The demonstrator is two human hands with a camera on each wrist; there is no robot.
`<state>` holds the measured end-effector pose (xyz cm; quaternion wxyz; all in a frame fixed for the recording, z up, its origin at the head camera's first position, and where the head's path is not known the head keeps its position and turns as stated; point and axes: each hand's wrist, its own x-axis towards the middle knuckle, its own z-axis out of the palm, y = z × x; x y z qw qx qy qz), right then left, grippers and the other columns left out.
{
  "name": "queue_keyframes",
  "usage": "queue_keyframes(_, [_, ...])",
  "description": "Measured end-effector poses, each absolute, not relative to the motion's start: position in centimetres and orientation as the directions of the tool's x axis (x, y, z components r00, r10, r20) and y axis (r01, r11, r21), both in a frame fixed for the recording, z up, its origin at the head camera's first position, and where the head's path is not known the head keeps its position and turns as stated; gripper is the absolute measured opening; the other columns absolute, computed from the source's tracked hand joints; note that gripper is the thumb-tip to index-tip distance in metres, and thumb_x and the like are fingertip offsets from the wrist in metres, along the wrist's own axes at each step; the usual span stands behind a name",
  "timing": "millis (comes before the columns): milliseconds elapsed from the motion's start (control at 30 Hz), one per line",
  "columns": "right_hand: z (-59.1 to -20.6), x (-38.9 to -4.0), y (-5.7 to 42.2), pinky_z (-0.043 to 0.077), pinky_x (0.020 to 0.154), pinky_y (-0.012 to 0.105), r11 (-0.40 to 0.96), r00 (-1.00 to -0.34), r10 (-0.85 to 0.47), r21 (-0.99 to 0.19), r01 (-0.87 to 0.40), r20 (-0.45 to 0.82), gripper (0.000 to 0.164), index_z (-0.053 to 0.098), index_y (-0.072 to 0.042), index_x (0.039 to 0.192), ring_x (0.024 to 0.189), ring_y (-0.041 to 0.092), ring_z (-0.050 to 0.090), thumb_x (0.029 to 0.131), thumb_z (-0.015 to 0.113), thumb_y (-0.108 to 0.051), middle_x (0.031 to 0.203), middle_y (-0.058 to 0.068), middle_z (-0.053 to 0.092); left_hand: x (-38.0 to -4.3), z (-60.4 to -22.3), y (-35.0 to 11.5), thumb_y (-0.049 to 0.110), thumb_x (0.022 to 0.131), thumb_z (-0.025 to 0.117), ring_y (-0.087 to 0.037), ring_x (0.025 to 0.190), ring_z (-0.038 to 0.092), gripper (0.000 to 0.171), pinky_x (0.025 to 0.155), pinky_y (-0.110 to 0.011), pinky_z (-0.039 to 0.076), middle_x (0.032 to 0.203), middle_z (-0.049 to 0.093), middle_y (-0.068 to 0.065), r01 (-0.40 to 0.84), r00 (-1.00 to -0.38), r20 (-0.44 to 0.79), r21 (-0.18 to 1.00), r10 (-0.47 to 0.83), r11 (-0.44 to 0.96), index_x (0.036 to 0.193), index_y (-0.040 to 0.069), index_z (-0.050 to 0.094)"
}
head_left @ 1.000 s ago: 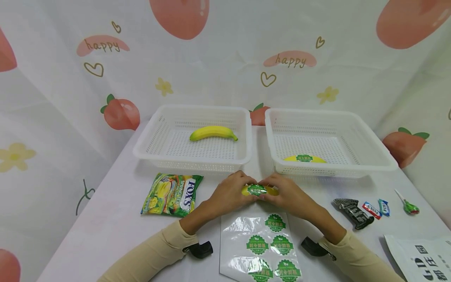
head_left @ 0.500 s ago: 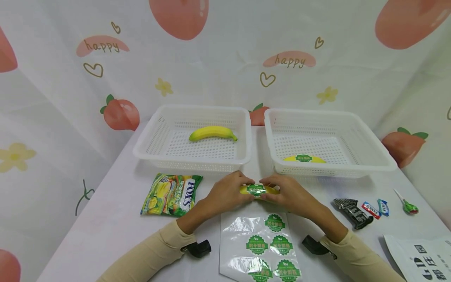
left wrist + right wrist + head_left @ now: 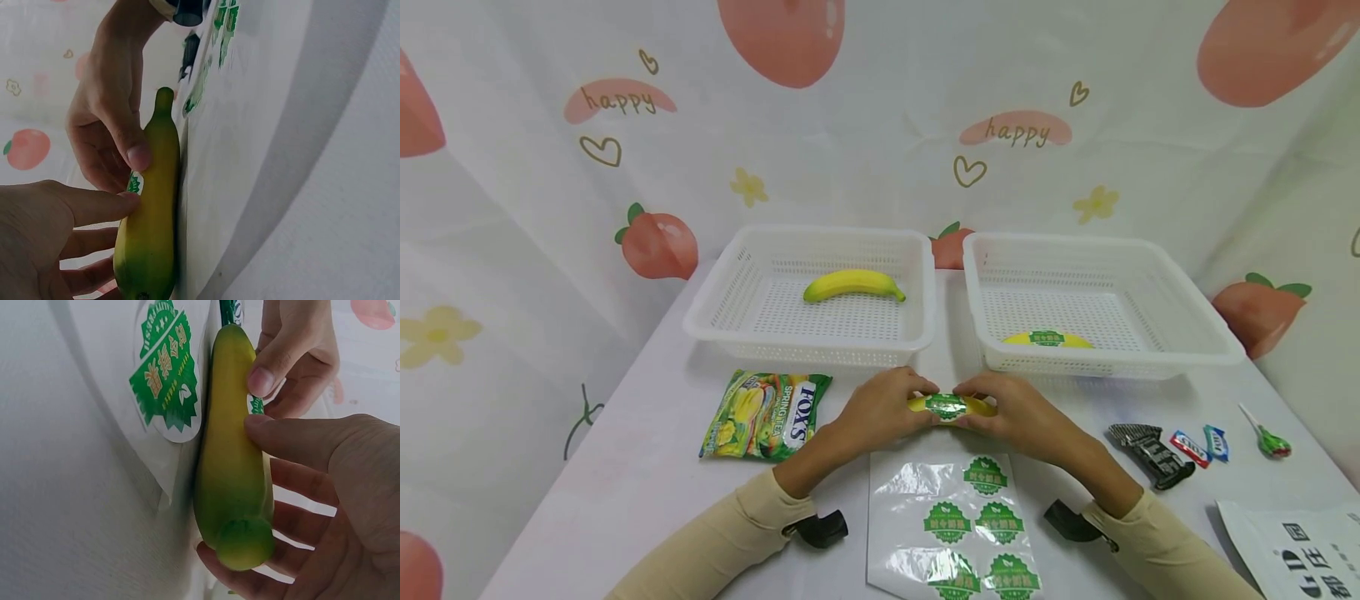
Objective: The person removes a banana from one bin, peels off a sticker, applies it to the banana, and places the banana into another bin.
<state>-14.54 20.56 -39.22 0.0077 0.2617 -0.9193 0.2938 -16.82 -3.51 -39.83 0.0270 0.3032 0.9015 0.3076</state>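
A yellow-green banana (image 3: 156,206) lies crosswise just beyond the sticker sheet, close over the table. A green round sticker (image 3: 946,407) sits on its upper side. My left hand (image 3: 880,408) pinches the banana left of this label, thumb on the near side and fingers behind. On the other side of the label my right hand (image 3: 1022,417) holds it the same way. Both thumbtips press right at the sticker's edges in the wrist views. The sheet of green stickers (image 3: 917,525) lies between the forearms, with bare spots at its upper left.
Behind the hands stand two white baskets: the left basket (image 3: 812,344) holds a plain banana (image 3: 853,284), the right basket (image 3: 1112,360) a stickered banana (image 3: 1060,340). A candy bag (image 3: 763,415) lies left. Wrapped sweets (image 3: 1152,455), a lollipop (image 3: 1273,443) and a white packet (image 3: 1296,550) lie right.
Both hands have spread slightly apart along the banana, showing a little more of it and its sticker. The baskets, sheet and sweets stay where they were.
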Motion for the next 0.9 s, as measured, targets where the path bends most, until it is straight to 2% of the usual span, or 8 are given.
queue_keyframes(100, [-39.2, -14.5, 20.5, 0.057, 0.088, 0.044, 0.701, -0.866, -0.474, -0.529, -0.479, 0.157, 0.032, 0.077, -0.008, 0.118, 0.097, 0.015, 0.066, 0.09, 0.086, -0.018, 0.111, 0.0, 0.077, -16.9, -39.8, -3.3, 0.025, 0.095, 0.08, -0.019, 0.105, 0.069, 0.035, 0.086, -0.034, 0.056, 0.117, 0.074, -0.005, 0.546, -0.803, 0.185, 0.609, 0.566, 0.575, 0.127, 0.01, 0.077])
queue_keyframes(267, [-38.9, -14.5, 20.6, 0.057, 0.089, 0.044, 0.708, -0.87, -0.473, -0.526, -0.471, 0.142, 0.033, 0.076, -0.009, 0.121, 0.099, 0.016, 0.066, 0.09, 0.086, -0.018, 0.114, 0.0, 0.077, -17.0, -39.3, -2.5, 0.015, 0.099, 0.077, -0.025, 0.11, 0.073, 0.032, 0.093, -0.033, 0.06, 0.124, 0.075, -0.012, 0.629, -0.742, 0.364, 0.67, 0.563, 0.395, 0.129, 0.004, 0.073])
queue_keyframes(367, [-38.9, -14.5, 20.6, 0.056, 0.086, 0.04, 0.715, -0.872, -0.47, -0.52, -0.467, 0.135, 0.035, 0.076, -0.009, 0.122, 0.096, 0.014, 0.064, 0.09, 0.086, -0.019, 0.112, 0.0, 0.076, -17.0, -38.9, -1.8, 0.013, 0.098, 0.077, -0.026, 0.109, 0.074, 0.033, 0.093, -0.029, 0.06, 0.125, 0.075, -0.012, 0.676, -0.701, 0.455, 0.669, 0.55, 0.308, 0.129, 0.002, 0.073])
queue_keyframes(467, [-38.8, -14.5, 20.6, 0.055, 0.083, 0.038, 0.726, -0.878, -0.462, -0.515, -0.457, 0.126, 0.035, 0.075, -0.01, 0.121, 0.092, 0.013, 0.062, 0.09, 0.086, -0.02, 0.106, -0.002, 0.073, -17.1, -38.2, -0.9, 0.013, 0.099, 0.076, -0.025, 0.117, 0.071, 0.036, 0.095, -0.028, 0.059, 0.131, 0.073, -0.011, 0.709, -0.665, 0.497, 0.656, 0.558, 0.26, 0.133, 0.001, 0.07])
queue_keyframes(567, [-38.7, -14.4, 20.5, 0.056, 0.085, 0.041, 0.732, -0.888, -0.447, -0.525, -0.434, 0.111, 0.034, 0.073, -0.01, 0.12, 0.095, 0.016, 0.064, 0.09, 0.086, -0.02, 0.105, -0.001, 0.071, -17.3, -37.6, 0.1, 0.018, 0.102, 0.074, -0.025, 0.127, 0.065, 0.041, 0.099, -0.033, 0.058, 0.143, 0.065, -0.013, 0.714, -0.658, 0.492, 0.649, 0.57, 0.265, 0.139, 0.003, 0.067])
queue_keyframes(767, [-38.8, -14.5, 20.6, 0.057, 0.096, 0.053, 0.716, -0.895, -0.438, -0.569, -0.405, 0.086, 0.042, 0.068, -0.006, 0.129, 0.112, 0.029, 0.07, 0.092, 0.084, -0.019, 0.123, 0.009, 0.073, -18.1, -36.4, 1.9, 0.031, 0.107, 0.066, -0.023, 0.146, 0.051, 0.044, 0.118, -0.04, 0.044, 0.159, 0.051, -0.009, 0.695, -0.687, 0.426, 0.621, 0.588, 0.363, 0.147, 0.013, 0.063])
queue_keyframes(900, [-38.9, -14.6, 20.7, 0.057, 0.098, 0.054, 0.709, -0.887, -0.451, -0.566, -0.42, 0.093, 0.04, 0.07, -0.009, 0.128, 0.114, 0.03, 0.071, 0.092, 0.084, -0.021, 0.125, 0.007, 0.073, -18.9, -35.7, 2.9, 0.036, 0.108, 0.062, -0.024, 0.149, 0.048, 0.044, 0.119, -0.044, 0.043, 0.163, 0.046, -0.008, 0.666, -0.714, 0.371, 0.619, 0.593, 0.415, 0.147, 0.015, 0.064])
